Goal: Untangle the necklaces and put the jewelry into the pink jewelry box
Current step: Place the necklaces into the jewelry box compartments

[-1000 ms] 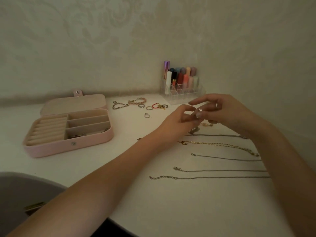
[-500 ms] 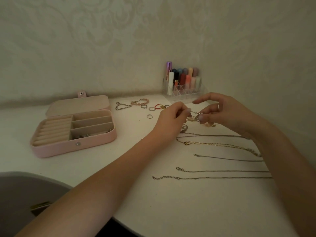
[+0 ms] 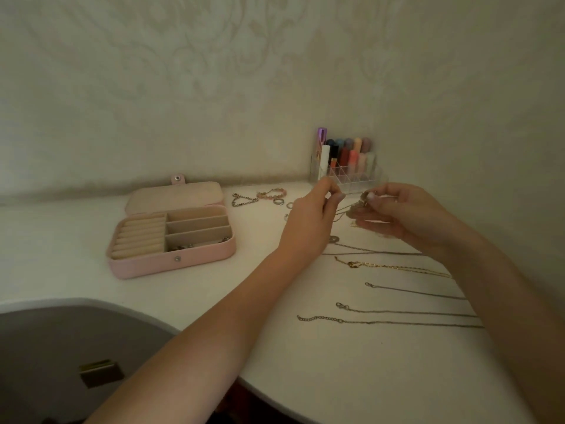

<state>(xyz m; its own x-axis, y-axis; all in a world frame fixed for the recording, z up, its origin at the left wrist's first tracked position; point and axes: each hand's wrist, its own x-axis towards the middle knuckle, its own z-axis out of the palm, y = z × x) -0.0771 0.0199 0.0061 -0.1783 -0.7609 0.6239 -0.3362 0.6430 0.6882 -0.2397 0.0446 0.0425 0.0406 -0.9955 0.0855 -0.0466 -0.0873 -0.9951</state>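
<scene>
My left hand (image 3: 312, 218) and my right hand (image 3: 403, 215) are raised over the white table, pinching a small tangle of necklace chain (image 3: 356, 206) between them. Thin strands hang from it toward the table. Several untangled necklaces (image 3: 397, 312) lie in straight rows at the right, among them a gold one (image 3: 391, 266). The pink jewelry box (image 3: 171, 261) stands open at the left, with a few small pieces in its front compartment. Bracelets (image 3: 270, 194) and rings (image 3: 278, 202) lie behind the box, near the wall.
A clear organiser of lipsticks (image 3: 348, 166) stands against the wall behind my hands. The table (image 3: 214, 301) curves to a rounded front edge. Below it at the left is a grey surface (image 3: 46, 347) with a small brass-coloured object (image 3: 101, 373).
Both hands have lifted the tangled chain higher off the table and drawn slightly apart. My view has shifted left, so the box sits further right in frame.
</scene>
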